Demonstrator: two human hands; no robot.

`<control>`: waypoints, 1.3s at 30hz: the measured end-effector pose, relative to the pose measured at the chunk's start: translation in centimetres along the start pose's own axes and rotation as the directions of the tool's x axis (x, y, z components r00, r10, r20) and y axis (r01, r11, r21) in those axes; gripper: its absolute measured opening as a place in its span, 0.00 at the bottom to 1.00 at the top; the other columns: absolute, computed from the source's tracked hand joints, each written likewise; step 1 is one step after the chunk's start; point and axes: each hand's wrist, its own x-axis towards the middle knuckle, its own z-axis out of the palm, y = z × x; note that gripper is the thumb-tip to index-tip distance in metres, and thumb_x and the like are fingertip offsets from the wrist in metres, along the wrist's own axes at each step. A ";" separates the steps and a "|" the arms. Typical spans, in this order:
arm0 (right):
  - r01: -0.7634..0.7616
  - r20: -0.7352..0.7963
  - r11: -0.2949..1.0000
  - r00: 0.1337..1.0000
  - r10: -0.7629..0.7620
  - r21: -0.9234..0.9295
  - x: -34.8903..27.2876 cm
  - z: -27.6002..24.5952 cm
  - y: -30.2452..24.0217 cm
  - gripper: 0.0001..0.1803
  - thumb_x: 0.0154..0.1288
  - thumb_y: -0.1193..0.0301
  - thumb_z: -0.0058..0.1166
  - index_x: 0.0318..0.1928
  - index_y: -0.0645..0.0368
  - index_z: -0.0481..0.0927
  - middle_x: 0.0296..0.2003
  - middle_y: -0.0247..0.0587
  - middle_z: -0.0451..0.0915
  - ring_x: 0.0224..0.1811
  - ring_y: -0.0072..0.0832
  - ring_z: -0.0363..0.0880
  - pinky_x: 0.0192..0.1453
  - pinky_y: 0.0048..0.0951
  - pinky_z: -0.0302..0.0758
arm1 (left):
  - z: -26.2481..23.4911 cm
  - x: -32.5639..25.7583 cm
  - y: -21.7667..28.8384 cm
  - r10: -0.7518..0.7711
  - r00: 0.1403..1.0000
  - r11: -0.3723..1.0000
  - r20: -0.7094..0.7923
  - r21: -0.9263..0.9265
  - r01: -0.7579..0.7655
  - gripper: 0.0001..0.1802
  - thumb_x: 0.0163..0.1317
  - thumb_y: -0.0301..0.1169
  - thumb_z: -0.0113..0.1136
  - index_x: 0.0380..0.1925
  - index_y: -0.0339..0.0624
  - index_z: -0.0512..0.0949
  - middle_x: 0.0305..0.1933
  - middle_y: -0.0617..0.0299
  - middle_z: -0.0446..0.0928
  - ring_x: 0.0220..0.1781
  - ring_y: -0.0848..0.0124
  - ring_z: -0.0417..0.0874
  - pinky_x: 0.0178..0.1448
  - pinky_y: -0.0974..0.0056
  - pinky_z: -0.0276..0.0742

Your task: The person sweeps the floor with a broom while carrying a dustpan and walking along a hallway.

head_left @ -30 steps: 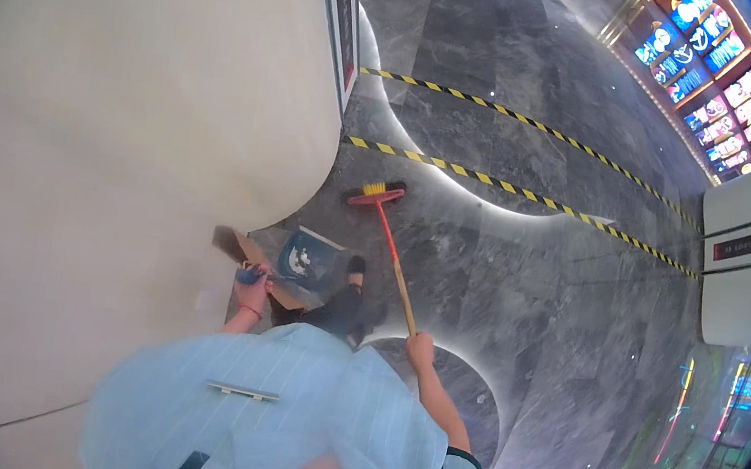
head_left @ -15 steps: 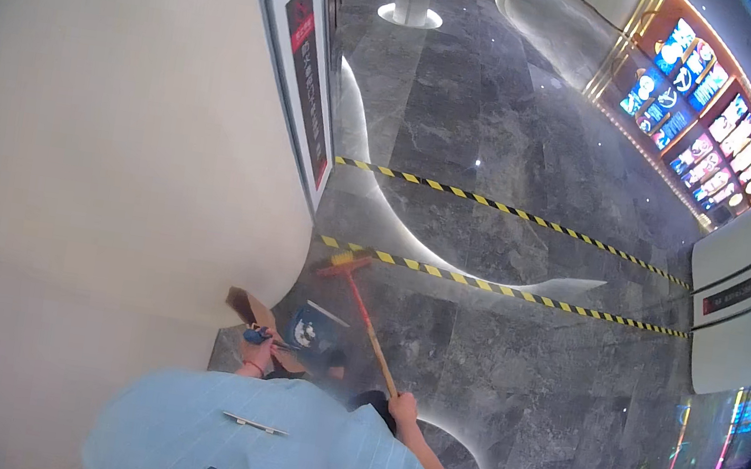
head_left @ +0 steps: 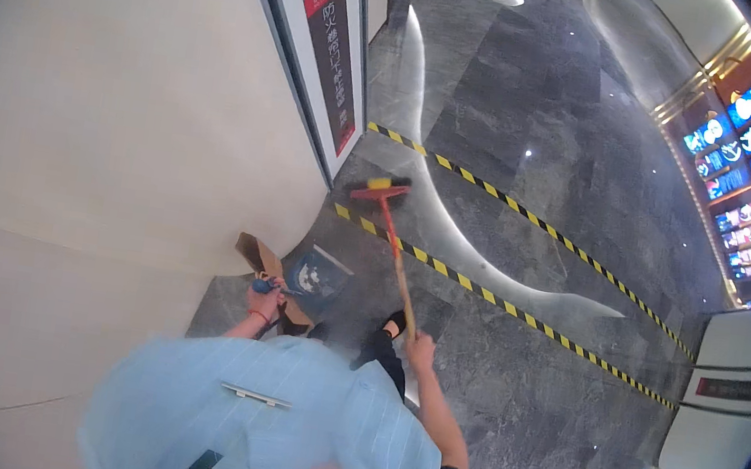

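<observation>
My right hand (head_left: 420, 348) is closed round the wooden upper end of a broom (head_left: 401, 272). The broom's red head, with dark bristles and a yellow patch, rests on the floor ahead, between the two striped tapes and close to the wall corner. At left, my left hand (head_left: 264, 301) grips the blue handle of a long-handled dustpan (head_left: 299, 283). Its blue pan lies low by my feet with whitish stuff showing in it. A brown cardboard-like piece (head_left: 257, 254) is beside my left hand; I cannot tell whether the hand holds it too.
A curved cream wall (head_left: 118, 150) fills the left side, with a dark sign (head_left: 327, 45) on a white panel at its edge. Yellow-and-black tapes (head_left: 500, 302) cross the grey floor (head_left: 506, 397). Lit menu-like screens (head_left: 748, 181) and a white cabinet-like block (head_left: 723, 389) stand at right.
The broom head has moved forward, past the nearer tape, and my right arm reaches further out. My view has turned and shifted. Both hands keep their holds.
</observation>
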 end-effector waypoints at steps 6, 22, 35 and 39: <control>0.235 -0.057 0.971 0.970 -0.237 -0.031 15.1 -1.4 -3.8 0.12 0.49 0.73 0.46 0.33 0.66 0.77 0.29 0.61 0.77 0.38 0.53 0.76 0.41 0.45 0.71 | 3.8 -0.3 0.8 -0.079 0.982 0.991 -0.174 -0.116 0.059 0.05 0.54 0.22 0.55 0.31 0.41 0.75 0.28 0.62 0.78 0.18 0.74 0.77 0.20 0.71 0.73; 0.351 0.351 0.910 0.899 -0.261 -0.222 3.5 -6.7 2.6 0.13 0.55 0.72 0.45 0.40 0.64 0.74 0.29 0.57 0.76 0.34 0.53 0.75 0.38 0.45 0.72 | 5.9 1.7 1.0 -0.126 0.954 0.988 -0.272 -0.119 0.096 0.05 0.54 0.28 0.60 0.28 0.44 0.73 0.24 0.65 0.76 0.16 0.75 0.76 0.18 0.73 0.73; 0.118 0.231 0.988 0.969 -0.093 -0.097 -9.0 -13.8 18.3 0.18 0.53 0.64 0.53 0.44 0.60 0.78 0.26 0.51 0.79 0.29 0.30 0.78 0.35 0.35 0.73 | 11.6 1.5 4.6 -0.177 0.983 0.957 -0.051 -0.240 0.160 0.19 0.50 0.22 0.58 0.42 0.48 0.66 0.32 0.64 0.73 0.24 0.71 0.74 0.20 0.70 0.68; -0.160 -0.021 0.966 0.986 0.167 0.202 -8.3 -11.1 18.4 0.19 0.54 0.60 0.51 0.41 0.61 0.79 0.27 0.55 0.79 0.32 0.40 0.80 0.37 0.38 0.72 | 8.9 5.8 -0.3 -0.127 0.990 0.991 0.055 0.035 0.125 0.23 0.57 0.28 0.52 0.54 0.42 0.64 0.52 0.59 0.66 0.55 0.69 0.66 0.59 0.65 0.62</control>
